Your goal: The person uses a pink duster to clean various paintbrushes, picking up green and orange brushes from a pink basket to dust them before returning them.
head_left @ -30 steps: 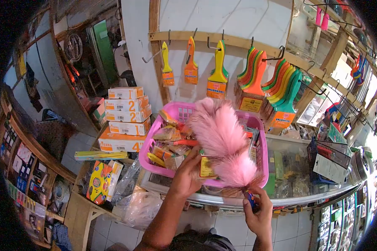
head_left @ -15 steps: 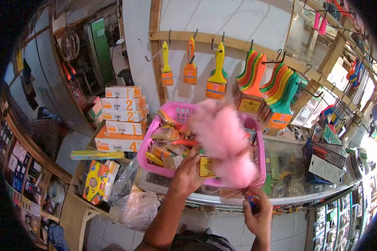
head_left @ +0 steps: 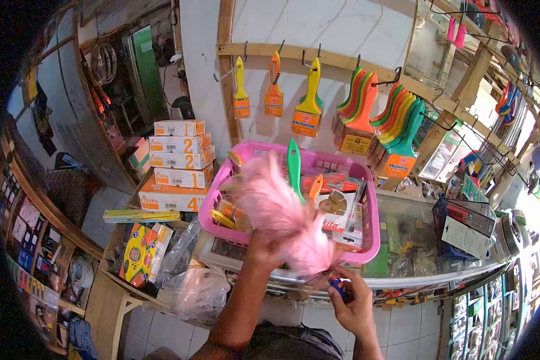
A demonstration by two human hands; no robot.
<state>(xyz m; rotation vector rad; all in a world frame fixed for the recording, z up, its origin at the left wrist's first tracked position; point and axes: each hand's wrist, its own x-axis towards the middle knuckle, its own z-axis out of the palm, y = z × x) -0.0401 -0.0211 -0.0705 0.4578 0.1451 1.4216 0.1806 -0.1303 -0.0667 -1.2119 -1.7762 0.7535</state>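
Observation:
My right hand [head_left: 353,302] is closed on the dark blue handle of a pink feather duster [head_left: 282,210], which is blurred by motion. The duster spreads over the left and middle of a pink basket [head_left: 372,240] holding packaged goods. Behind the duster, my left hand [head_left: 267,249] is mostly covered, and its fingers cannot be made out. A green brush handle [head_left: 293,165] and an orange handle [head_left: 316,185] stand up inside the basket. At the basket's right side lie packs with red and white print [head_left: 342,222].
Paintbrushes [head_left: 306,114] hang from hooks on a wooden rail [head_left: 342,57] behind the basket. Orange and white boxes [head_left: 177,165] are stacked on the left. A plastic bag [head_left: 201,294] lies near the glass counter [head_left: 402,273]. Packaged tools [head_left: 468,231] stand at right.
The feather duster has swept left over the basket, with my right hand shifting slightly left. My left hand is now largely behind the feathers. The green handle and right-side packs are now uncovered.

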